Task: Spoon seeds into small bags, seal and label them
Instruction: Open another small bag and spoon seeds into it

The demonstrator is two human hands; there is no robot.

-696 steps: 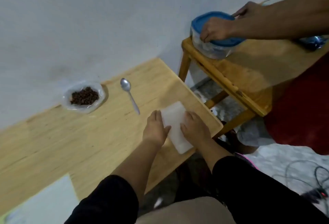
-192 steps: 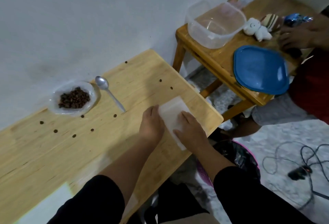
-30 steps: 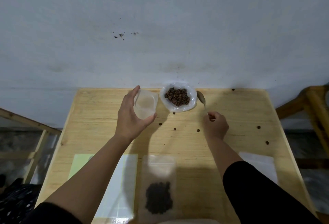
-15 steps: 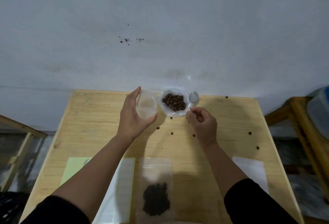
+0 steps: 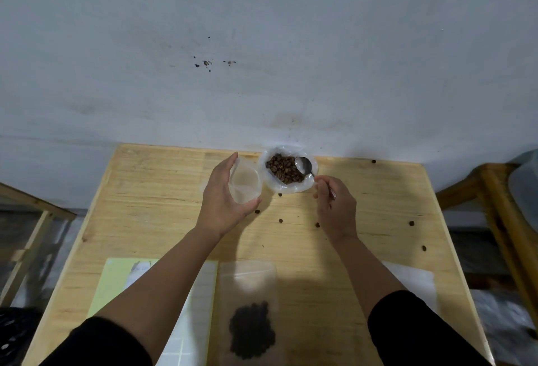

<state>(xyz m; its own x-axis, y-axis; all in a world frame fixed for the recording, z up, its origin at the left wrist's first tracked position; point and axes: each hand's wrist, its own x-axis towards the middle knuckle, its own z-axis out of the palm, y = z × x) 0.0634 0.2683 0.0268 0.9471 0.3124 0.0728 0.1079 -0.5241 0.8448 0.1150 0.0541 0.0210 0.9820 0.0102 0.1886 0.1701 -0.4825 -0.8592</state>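
At the table's far edge by the wall stands a clear plastic dish of brown seeds (image 5: 283,172). My left hand (image 5: 224,199) holds a small empty clear bag (image 5: 245,183) with its mouth held apart, just left of the dish. A metal spoon (image 5: 304,166) is gripped by its handle in my right hand (image 5: 336,207); its bowl rests over the dish's right side, touching the seeds. A filled clear bag of seeds (image 5: 251,325) lies flat near the table's front edge. Left of it lies a sheet of white labels (image 5: 192,316) on green backing.
Several loose seeds (image 5: 280,220) are scattered over the wooden table (image 5: 151,199). A stack of empty bags (image 5: 413,278) lies at the front right. A second wooden table (image 5: 500,199) stands to the right, and a wooden frame (image 5: 26,243) to the left.
My right hand lifted the spoon off the table and swung its bowl into the seed dish. The left hand kept the empty bag beside the dish.
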